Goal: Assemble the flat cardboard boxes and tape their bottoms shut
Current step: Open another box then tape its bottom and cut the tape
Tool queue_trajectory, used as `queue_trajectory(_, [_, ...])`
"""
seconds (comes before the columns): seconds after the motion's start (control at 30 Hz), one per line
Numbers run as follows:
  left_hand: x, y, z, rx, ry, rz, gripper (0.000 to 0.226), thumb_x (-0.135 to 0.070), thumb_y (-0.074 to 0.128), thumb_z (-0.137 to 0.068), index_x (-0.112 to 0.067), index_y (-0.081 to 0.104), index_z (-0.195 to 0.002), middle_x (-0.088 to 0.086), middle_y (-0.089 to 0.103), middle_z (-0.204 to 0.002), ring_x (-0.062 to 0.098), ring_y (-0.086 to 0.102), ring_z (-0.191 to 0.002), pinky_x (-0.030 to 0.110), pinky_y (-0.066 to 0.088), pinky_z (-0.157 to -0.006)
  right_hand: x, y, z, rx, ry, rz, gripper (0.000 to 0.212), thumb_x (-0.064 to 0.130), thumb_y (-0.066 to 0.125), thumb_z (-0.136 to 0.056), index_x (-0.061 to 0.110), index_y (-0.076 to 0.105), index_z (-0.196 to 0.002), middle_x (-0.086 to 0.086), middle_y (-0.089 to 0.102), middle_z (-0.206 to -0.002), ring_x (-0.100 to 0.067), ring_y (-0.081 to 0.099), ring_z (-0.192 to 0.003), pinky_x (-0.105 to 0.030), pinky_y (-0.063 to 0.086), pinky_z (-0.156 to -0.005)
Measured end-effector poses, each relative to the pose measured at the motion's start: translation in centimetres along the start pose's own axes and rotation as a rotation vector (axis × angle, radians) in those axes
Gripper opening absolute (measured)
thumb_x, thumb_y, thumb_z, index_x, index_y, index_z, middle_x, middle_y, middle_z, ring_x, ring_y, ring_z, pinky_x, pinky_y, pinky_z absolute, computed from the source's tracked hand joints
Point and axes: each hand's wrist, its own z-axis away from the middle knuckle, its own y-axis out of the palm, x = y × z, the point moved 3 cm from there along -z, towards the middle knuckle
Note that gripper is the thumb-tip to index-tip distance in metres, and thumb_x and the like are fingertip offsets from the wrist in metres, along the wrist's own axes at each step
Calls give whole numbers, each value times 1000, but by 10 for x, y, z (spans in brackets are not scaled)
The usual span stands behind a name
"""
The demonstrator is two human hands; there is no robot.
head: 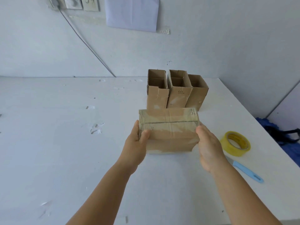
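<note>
the person holds a cardboard box point(168, 132) between both hands over the white table point(56, 135), its taped bottom turned up toward the camera. the left hand point(136, 143) grips the box's left side, thumb curled onto the near face and the other fingers out of sight behind it. the right hand point(209, 146) presses against the right side; it clasps the box, though its fingertips are hidden and how far they wrap cannot be told.

the box is plain brown corrugated board, a squat rectangular block with crisp edges. clear glossy tape runs along the centre seam and over the corners, wrinkled in places and catching the light. empty and thin-walled, it is probably very light and fairly stiff along its folds, yet the broad faces would likely dent if squeezed hard. the tape looks slick, so the bare cardboard sides, near the corners where the board is strongest, seem the better places to hold.

just behind the held box stand three finished boxes point(175, 90) in a row, upright with open tops, touching one another. to the right of the held box lies a roll of yellowish tape point(235, 143), a flat ring on its side. nearer the person than the roll lies a knife point(246, 171) with a smooth light-blue plastic handle.
</note>
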Motion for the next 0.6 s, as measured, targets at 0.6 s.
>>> queue_trajectory(0.6, [-4, -120, 0, -364, -42, -13, 33, -47, 61, -86, -39, 47, -116, -18, 60, -113, -10, 52, -100, 17, 37, -74, 21, 113, -11, 419, 125, -625, 53, 7, 61, -84, 11, 46, -134, -10, 65, -117, -22, 60, -106, -36, 48, -95])
